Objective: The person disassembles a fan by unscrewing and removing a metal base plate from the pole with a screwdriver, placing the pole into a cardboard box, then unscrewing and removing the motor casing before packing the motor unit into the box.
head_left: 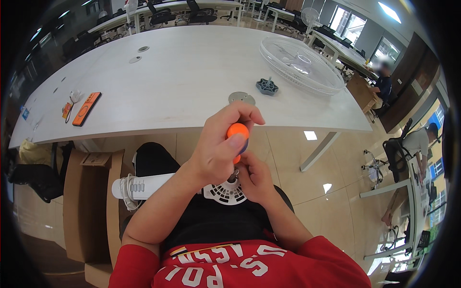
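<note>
My left hand [214, 141] is wrapped round the orange and blue handle of a screwdriver [237, 130], held upright above my lap. Below it lies a white fan body, its round slotted motor housing [225, 194] facing up and its white column [153, 186] pointing left across my thighs. A white cord [127, 192] is coiled round the column's end. Beside the dark metal shaft at the housing's middle, my right hand [257, 178] has its fingers pinched together. What they grip, and the screwdriver's tip, are hidden by the fingers.
On the white table [182, 67] ahead lie a clear fan guard [302, 65], a grey star-shaped knob [267, 87] and an orange phone [87, 109]. An open cardboard box [91, 201] stands at my left. Other people sit at the right.
</note>
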A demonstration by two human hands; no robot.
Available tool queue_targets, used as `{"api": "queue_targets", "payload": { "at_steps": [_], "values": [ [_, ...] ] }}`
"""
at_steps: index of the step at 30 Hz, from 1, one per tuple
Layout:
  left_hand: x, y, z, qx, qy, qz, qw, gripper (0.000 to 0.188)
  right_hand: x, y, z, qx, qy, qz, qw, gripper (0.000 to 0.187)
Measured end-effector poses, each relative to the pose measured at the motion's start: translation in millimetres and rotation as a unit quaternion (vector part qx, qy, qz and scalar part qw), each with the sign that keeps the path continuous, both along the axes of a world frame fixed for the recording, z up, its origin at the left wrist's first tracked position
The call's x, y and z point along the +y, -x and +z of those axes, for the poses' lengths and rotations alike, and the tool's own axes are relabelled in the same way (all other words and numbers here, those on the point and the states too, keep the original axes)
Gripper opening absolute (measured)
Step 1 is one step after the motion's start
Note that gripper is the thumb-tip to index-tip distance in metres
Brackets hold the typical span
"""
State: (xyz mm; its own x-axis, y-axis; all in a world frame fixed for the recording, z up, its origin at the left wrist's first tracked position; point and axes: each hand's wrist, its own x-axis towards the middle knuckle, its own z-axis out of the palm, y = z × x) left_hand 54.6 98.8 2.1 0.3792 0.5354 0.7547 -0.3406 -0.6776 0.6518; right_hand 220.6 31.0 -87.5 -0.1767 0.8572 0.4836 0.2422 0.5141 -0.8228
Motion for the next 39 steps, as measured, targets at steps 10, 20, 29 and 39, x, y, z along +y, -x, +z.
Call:
{"api": "queue_targets", "payload": {
  "at_steps": [10, 20, 29, 39],
  "values": [
    [-15, -2, 15, 0.035, 0.089, 0.037, 0.995, 0.039, 0, -8, -8, -0.038, 0.010, -0.011, 0.999, 0.040],
    [0, 13, 21, 0.066, -0.022, 0.006, 0.998, 0.040, 2, -2, -7, 0.030, 0.042, 0.020, 0.998, 0.042],
    [-7, 0, 11, 0.047, 0.124, -0.019, 0.991, 0.046, 0, -4, 0, -0.024, 0.010, 0.003, 1.000, 0.036],
    [-15, -5, 21, 0.021, 0.069, 0.035, 0.997, 0.036, 0, -4, 2, -0.002, 0.036, 0.002, 0.999, 0.039]
  ]
}}
